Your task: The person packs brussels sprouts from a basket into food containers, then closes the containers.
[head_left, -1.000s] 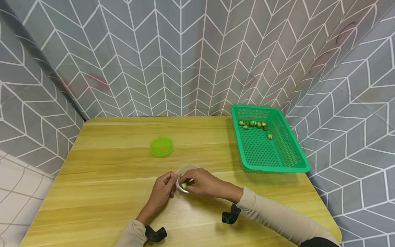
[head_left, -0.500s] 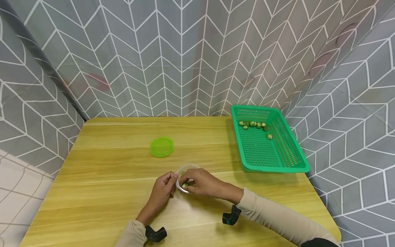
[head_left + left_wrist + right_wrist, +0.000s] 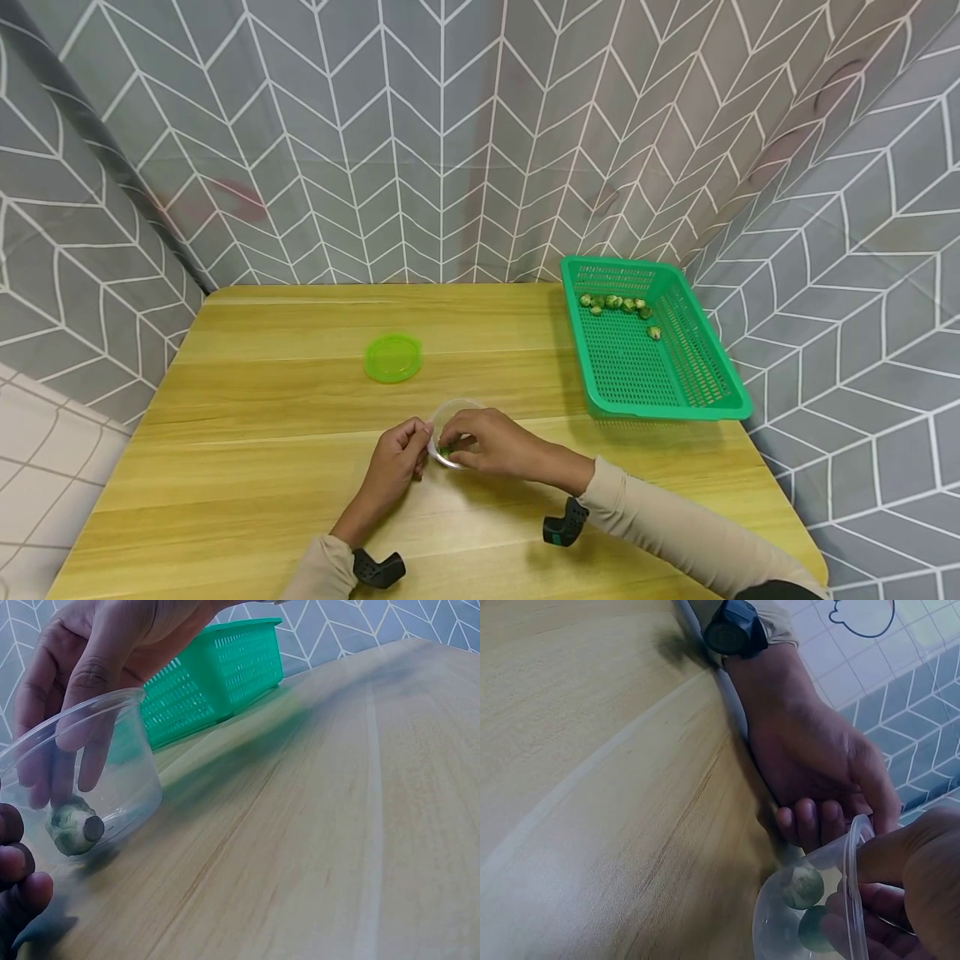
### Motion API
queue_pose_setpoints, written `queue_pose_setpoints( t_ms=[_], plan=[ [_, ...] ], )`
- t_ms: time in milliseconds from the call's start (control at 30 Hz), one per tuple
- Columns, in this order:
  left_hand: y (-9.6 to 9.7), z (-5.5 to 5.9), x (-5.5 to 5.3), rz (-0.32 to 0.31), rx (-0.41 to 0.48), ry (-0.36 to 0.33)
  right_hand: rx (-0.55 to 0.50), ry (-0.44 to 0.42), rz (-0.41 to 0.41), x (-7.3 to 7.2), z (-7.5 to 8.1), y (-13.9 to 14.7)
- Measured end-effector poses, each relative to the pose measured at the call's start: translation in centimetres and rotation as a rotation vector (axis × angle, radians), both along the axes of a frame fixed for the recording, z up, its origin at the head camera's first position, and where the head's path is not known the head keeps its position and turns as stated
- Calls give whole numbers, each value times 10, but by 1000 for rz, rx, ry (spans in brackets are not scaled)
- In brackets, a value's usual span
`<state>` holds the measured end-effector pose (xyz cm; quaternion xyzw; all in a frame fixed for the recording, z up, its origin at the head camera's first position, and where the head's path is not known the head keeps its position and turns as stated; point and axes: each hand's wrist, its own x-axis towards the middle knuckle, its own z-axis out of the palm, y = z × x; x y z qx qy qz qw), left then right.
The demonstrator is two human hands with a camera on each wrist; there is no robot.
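Observation:
My left hand (image 3: 396, 454) pinches the rim of a small clear plastic tub (image 3: 139, 772) at the near middle of the table. Over the opposite side of the rim, my right hand (image 3: 498, 446) reaches in, fingers pointing down. A Brussels sprout (image 3: 73, 826) lies at the tub's bottom, cut stem facing out; the right fingertips touch or nearly touch its top, and the thumb stands apart from it. Through the wall, the right wrist view shows a pale sprout (image 3: 804, 888) and a greener sprout (image 3: 816, 928) beside the right fingers. From above, the right hand covers most of the tub's inside.
A green perforated basket (image 3: 671, 411) stands at the right with several Brussels sprouts (image 3: 613, 302) along its far side. A lime-green round lid (image 3: 393, 358) lies flat beyond the tub. A patterned curtain (image 3: 442, 142) hangs behind the wooden table (image 3: 247, 375).
The sprout under my right fingers has turned or sunk lower, its pale cut end no longer showing from above. Both hands and the tub have barely moved.

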<state>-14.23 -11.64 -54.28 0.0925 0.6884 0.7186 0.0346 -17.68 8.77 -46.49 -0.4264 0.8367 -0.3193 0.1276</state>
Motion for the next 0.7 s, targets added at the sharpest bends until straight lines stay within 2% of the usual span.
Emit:
queue_pose_setpoints(
  t_ms=[333, 600, 700],
  plan=[
    [1, 2, 1, 10, 0, -3, -32, -69, -94, -4, 12, 14],
    [1, -1, 0, 6, 1, 12, -85, -65, -202, -16, 26, 38],
    [1, -1, 0, 5, 3, 21, -101, -38, -234, -20, 30, 47]
  ],
)
